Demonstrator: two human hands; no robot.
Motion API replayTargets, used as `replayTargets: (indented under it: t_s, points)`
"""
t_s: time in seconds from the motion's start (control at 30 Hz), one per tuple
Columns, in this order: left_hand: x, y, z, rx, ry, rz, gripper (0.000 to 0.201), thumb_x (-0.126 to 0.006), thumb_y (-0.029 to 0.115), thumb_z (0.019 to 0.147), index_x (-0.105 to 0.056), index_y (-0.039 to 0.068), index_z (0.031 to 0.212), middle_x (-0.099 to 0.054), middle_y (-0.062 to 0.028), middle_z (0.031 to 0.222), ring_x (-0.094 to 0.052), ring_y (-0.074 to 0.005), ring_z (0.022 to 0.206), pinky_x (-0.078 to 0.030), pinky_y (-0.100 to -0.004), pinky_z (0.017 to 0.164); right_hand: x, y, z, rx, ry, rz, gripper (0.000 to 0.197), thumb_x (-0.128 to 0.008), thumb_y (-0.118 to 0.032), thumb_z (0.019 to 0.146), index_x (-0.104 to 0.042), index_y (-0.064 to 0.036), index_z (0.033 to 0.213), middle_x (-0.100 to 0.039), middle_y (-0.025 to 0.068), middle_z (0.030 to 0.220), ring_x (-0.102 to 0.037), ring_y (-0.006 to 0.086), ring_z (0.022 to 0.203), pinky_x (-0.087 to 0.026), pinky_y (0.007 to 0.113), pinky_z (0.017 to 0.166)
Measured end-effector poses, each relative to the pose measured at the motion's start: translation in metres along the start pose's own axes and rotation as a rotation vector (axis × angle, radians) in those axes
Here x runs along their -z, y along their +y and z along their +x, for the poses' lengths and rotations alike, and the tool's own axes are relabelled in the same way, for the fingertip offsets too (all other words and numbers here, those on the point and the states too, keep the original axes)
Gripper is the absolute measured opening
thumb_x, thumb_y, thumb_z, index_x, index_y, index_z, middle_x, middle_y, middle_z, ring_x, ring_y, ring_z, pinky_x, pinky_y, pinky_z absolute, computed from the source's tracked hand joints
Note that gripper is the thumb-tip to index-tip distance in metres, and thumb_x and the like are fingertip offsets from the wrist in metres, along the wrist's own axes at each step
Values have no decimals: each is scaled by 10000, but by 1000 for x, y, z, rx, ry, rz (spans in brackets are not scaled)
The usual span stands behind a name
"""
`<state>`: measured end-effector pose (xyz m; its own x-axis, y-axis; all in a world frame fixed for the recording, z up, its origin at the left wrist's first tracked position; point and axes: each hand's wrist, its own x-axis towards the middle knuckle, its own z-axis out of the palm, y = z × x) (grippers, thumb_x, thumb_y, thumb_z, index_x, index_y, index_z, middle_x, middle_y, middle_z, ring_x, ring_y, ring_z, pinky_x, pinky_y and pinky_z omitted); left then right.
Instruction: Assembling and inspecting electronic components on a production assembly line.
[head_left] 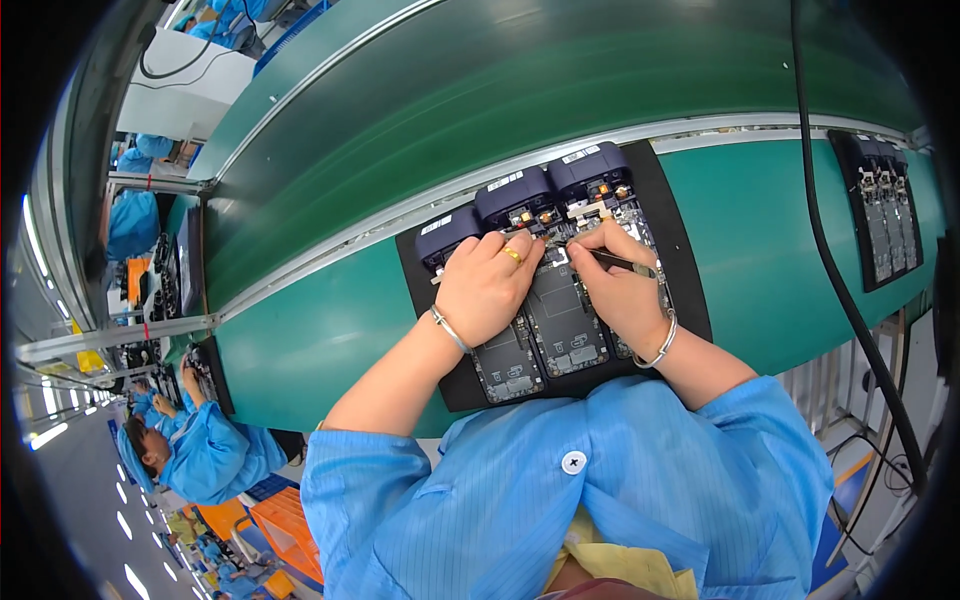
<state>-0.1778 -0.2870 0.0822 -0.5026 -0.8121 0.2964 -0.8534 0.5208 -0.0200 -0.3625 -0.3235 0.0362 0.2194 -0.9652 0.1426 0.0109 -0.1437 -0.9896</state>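
Note:
Three devices stand side by side on a black mat, each with a dark purple housing at its far end and a grey circuit board towards me. My right hand is closed round a pair of dark tweezers, whose tips reach the far end of the middle board. Close to those tips, the fingers of my left hand are bent together; whatever they pinch is hidden. Under my left hand lies the left board, partly covered. The middle purple housing sits just beyond my fingers.
A thick black cable hangs across the right side of the green workbench. Beyond it rests another black mat with similar boards. A metal rail borders the far green belt. At left, a co-worker in blue handles parts.

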Motion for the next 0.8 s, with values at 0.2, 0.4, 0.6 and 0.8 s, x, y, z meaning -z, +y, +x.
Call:
replayTargets:
  t_s: [0.2,0.4,0.6,0.8]
  points:
    - [1,-2,8,-20,-106,68,295,-695,133,747,-697,93,1040,-573,26,908,-530,-147,743,-407,-302,602,-4,-2,0,-39,38,41,134,-688,2,848,-569,-18,792,-599,23,680,-521,38,590,-401,226,506]
    - [5,1,14,-25,-166,90,244,-692,149,751,-711,102,990,-554,21,892,-518,-154,756,-405,-310,605,-4,0,0,-27,58,-54,140,-701,-5,838,-567,-20,804,-601,36,675,-527,53,590,-410,237,509]
    - [4,-2,16,-30,-154,84,237,-695,146,754,-712,102,986,-554,16,893,-522,-163,766,-405,-314,612,-5,5,1,-48,47,-21,143,-704,-16,835,-564,-18,807,-613,55,680,-537,83,575,-419,252,513]
    - [3,-3,14,-34,-131,77,237,-702,137,748,-710,94,981,-559,13,899,-523,-166,760,-403,-316,612,-4,-4,3,-29,50,-71,147,-709,-29,833,-566,-19,803,-608,63,668,-551,100,573,-433,268,522]
